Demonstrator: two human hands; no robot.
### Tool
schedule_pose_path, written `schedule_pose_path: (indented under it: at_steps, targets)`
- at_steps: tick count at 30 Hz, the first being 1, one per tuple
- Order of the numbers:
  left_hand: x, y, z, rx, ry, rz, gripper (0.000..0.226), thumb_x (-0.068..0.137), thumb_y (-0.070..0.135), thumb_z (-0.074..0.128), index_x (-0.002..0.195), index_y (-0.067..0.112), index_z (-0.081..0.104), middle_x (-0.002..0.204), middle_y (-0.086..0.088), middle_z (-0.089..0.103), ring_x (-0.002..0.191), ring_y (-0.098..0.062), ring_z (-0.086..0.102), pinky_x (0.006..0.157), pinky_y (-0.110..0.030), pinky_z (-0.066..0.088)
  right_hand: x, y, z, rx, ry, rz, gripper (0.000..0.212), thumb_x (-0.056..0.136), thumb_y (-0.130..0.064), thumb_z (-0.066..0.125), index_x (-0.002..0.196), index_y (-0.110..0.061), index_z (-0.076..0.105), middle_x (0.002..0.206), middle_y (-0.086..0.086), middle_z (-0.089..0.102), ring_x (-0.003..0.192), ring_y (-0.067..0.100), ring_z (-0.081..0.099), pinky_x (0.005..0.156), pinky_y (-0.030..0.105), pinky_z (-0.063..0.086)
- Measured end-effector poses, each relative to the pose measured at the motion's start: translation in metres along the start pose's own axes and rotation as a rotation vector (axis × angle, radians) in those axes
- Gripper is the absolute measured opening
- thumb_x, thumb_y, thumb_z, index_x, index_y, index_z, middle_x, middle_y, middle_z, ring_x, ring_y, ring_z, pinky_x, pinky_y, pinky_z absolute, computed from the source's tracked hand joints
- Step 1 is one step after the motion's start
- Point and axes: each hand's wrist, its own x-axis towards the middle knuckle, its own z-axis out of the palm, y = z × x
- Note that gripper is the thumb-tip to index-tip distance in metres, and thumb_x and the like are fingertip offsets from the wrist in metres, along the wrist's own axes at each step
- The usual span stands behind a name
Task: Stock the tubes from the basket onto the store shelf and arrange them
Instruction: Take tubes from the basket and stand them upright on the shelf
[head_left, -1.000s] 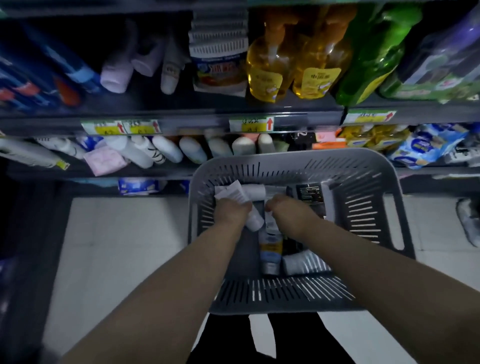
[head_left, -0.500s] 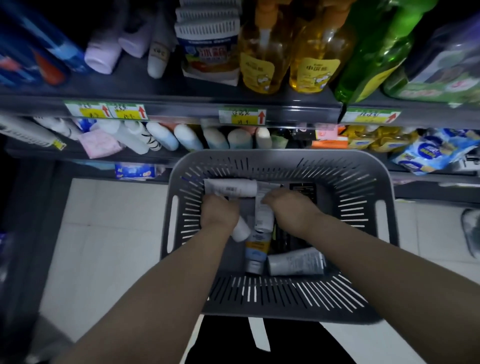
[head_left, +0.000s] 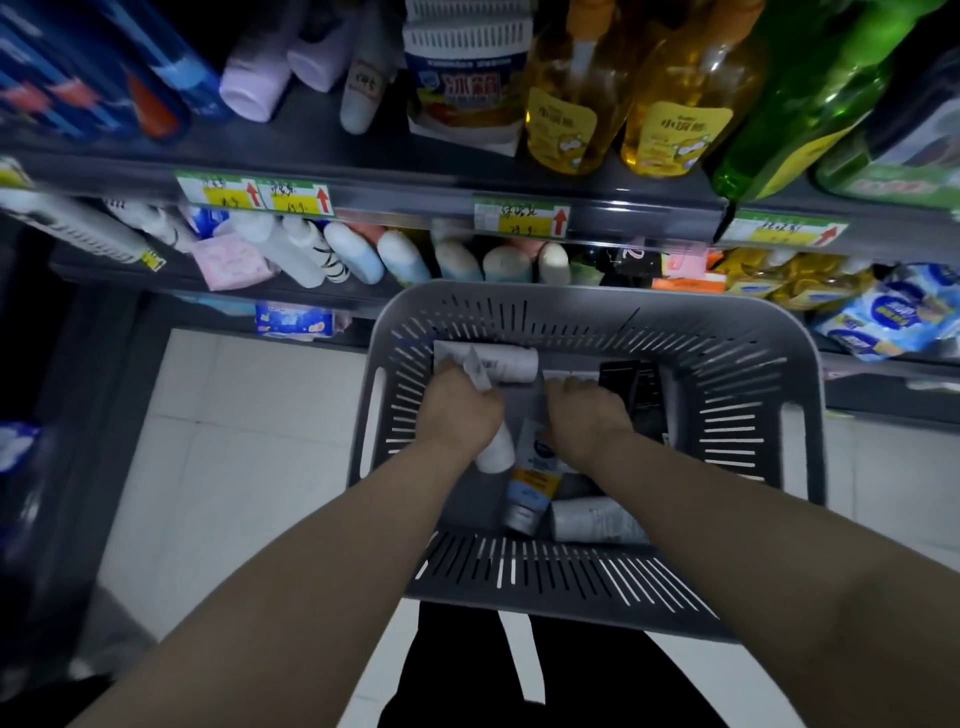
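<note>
A grey slotted basket (head_left: 753, 374) sits in front of me, below the shelves. Both hands are down inside it. My left hand (head_left: 460, 410) is closed around a white tube (head_left: 496, 452); its cap end pokes out below my fist and its crimped end above. My right hand (head_left: 584, 415) rests palm down on the tubes in the middle, and its fingers are hidden from me. Another white tube (head_left: 511, 361) lies across the far end. A blue-and-yellow tube (head_left: 530, 493) and a white one (head_left: 597, 519) lie at the near end, and a black pack (head_left: 631, 382) sits at the far right.
The store shelf (head_left: 597, 218) with yellow price tags runs across above the basket. A row of white and blue tubes and bottles (head_left: 358, 254) lies on the lower shelf. Yellow and green bottles (head_left: 670, 104) stand on the upper one. White tiled floor (head_left: 249, 457) lies to the left.
The view has dropped closer to the basket. My left hand has turned its white tube more upright. My right hand has stayed on the tubes in the middle.
</note>
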Motion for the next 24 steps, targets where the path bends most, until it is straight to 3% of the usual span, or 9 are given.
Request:
schedule_pose_path:
  at_steps: [3,6,10,12,15,18,21,24]
  targets:
    - [-0.001,-0.008,-0.002,-0.019,-0.028,-0.004,0.035,0.088,0.013,0.059,0.117,-0.006,0.052,0.116,-0.02,0.062,0.109,-0.033,0.06,0.071,-0.022,0.038,0.001,-0.003,0.002,0.024,-0.002,0.086,0.07,0.082,-0.027,0.069,0.138,-0.004,0.033,0.125,0.013,0.055,0.114,0.027,0.051,0.08,0.035,0.049]
    - [-0.002,-0.009,-0.007,-0.046,-0.061,-0.035,0.036,0.088,0.013,0.06,0.119,-0.002,0.052,0.121,-0.017,0.061,0.111,-0.03,0.058,0.075,-0.022,0.04,-0.003,0.0,0.002,0.082,-0.031,0.136,0.077,0.083,-0.023,0.068,0.144,-0.004,0.024,0.133,0.015,0.048,0.115,0.028,0.052,0.082,0.035,0.049]
    - [-0.004,-0.007,-0.011,-0.046,-0.078,-0.042,0.034,0.086,0.013,0.061,0.117,0.0,0.053,0.119,-0.018,0.061,0.109,-0.031,0.059,0.076,-0.026,0.043,-0.002,0.001,0.007,0.119,-0.12,0.225,0.095,0.082,-0.053,0.062,0.148,-0.003,0.015,0.139,0.017,0.037,0.12,0.03,0.045,0.09,0.035,0.045]
    - [-0.005,-0.005,-0.012,-0.039,-0.081,-0.034,0.034,0.086,0.012,0.06,0.116,0.0,0.053,0.118,-0.018,0.061,0.108,-0.031,0.059,0.076,-0.025,0.042,0.002,-0.002,0.009,0.1,-0.083,0.22,0.099,0.081,-0.052,0.065,0.148,0.0,0.014,0.137,0.018,0.041,0.118,0.029,0.048,0.088,0.034,0.047]
    - [-0.009,-0.001,-0.015,-0.029,-0.07,-0.023,0.031,0.085,0.011,0.061,0.114,0.0,0.055,0.116,-0.017,0.063,0.107,-0.03,0.06,0.073,-0.023,0.039,0.003,-0.002,0.005,0.203,-0.111,0.203,0.095,0.079,-0.038,0.073,0.147,-0.002,0.018,0.135,0.018,0.044,0.116,0.028,0.051,0.085,0.033,0.049]
    - [-0.012,0.001,-0.02,-0.016,-0.068,-0.007,0.032,0.084,0.012,0.063,0.114,0.003,0.059,0.116,-0.016,0.064,0.107,-0.029,0.061,0.073,-0.023,0.041,-0.004,0.001,-0.002,0.348,-0.123,0.111,0.086,0.081,-0.029,0.069,0.15,-0.016,0.018,0.138,0.015,0.04,0.117,0.028,0.05,0.084,0.031,0.05]
    - [-0.017,0.003,-0.027,0.004,-0.084,0.021,0.037,0.085,0.014,0.064,0.12,0.005,0.059,0.121,-0.015,0.064,0.112,-0.028,0.06,0.078,-0.024,0.043,-0.013,0.0,-0.007,0.464,-0.064,0.036,0.063,0.088,-0.019,0.059,0.144,-0.024,0.033,0.139,0.011,0.043,0.117,0.026,0.051,0.084,0.027,0.045]
    - [-0.023,0.006,-0.035,-0.037,-0.094,0.043,0.041,0.086,0.018,0.067,0.124,0.006,0.057,0.125,-0.013,0.063,0.114,-0.027,0.059,0.087,-0.029,0.048,-0.023,-0.003,-0.013,0.641,0.007,0.05,0.042,0.093,-0.014,0.053,0.135,-0.018,0.046,0.133,0.011,0.053,0.114,0.025,0.054,0.08,0.021,0.04]
